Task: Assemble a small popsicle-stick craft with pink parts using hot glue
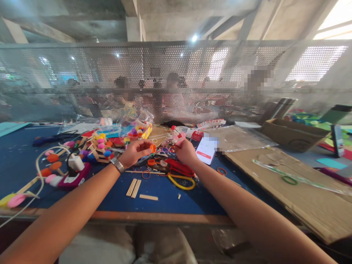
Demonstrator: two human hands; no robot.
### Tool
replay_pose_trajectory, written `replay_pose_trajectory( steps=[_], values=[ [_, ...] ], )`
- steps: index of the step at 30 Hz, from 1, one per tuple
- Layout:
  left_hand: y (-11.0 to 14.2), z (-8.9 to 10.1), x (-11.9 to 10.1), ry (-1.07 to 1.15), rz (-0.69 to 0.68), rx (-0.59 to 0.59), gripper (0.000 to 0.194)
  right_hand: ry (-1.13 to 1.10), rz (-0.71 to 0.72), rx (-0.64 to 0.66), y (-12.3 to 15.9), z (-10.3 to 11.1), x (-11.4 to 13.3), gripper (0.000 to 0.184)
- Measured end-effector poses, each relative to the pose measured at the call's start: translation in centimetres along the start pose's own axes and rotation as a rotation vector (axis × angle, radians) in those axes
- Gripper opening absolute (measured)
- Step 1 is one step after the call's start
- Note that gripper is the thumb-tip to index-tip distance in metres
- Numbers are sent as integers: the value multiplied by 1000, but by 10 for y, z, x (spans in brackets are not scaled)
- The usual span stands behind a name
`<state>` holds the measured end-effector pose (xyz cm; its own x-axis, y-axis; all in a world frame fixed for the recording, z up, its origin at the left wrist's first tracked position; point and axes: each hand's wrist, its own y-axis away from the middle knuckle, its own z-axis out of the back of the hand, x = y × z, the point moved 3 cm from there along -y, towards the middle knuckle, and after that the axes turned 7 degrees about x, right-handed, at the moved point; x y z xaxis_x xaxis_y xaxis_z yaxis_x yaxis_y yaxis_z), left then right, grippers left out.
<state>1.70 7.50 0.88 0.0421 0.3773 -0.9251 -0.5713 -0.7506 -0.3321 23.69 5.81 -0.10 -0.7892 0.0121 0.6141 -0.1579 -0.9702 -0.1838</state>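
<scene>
My left hand (pixel 135 153), with a watch on its wrist, pinches an orange bottle cap (pixel 153 148) between thumb and fingers above the cluttered middle of the table. To the right, my right hand (pixel 186 151) is closed at a pink piece (pixel 180 138), whose exact kind I cannot make out. Below and between the hands lie an orange ring-like cap (pixel 151 162), a red zip pouch (pixel 180 168) and a yellow loop (pixel 182 182). Several wooden craft sticks (pixel 134 188) lie side by side near the front edge, with a single stick (pixel 149 197) crosswise beside them.
Stick-and-pompom constructions (pixel 100 148) crowd the left, near a purple power strip (pixel 74 178) with a white plug and cable. A lit phone (pixel 206 149) and a plastic bottle (pixel 189 132) lie beyond my right hand. Flat cardboard (pixel 275 183) covers the right; a perforated screen (pixel 154 58) stands behind.
</scene>
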Motion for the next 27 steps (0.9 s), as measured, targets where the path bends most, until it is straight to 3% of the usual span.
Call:
replay_pose_trajectory(
  steps=[27],
  values=[
    [0,2,3,-78,42,24,32,-46,21,-29,-1,0,-2,11]
  ],
)
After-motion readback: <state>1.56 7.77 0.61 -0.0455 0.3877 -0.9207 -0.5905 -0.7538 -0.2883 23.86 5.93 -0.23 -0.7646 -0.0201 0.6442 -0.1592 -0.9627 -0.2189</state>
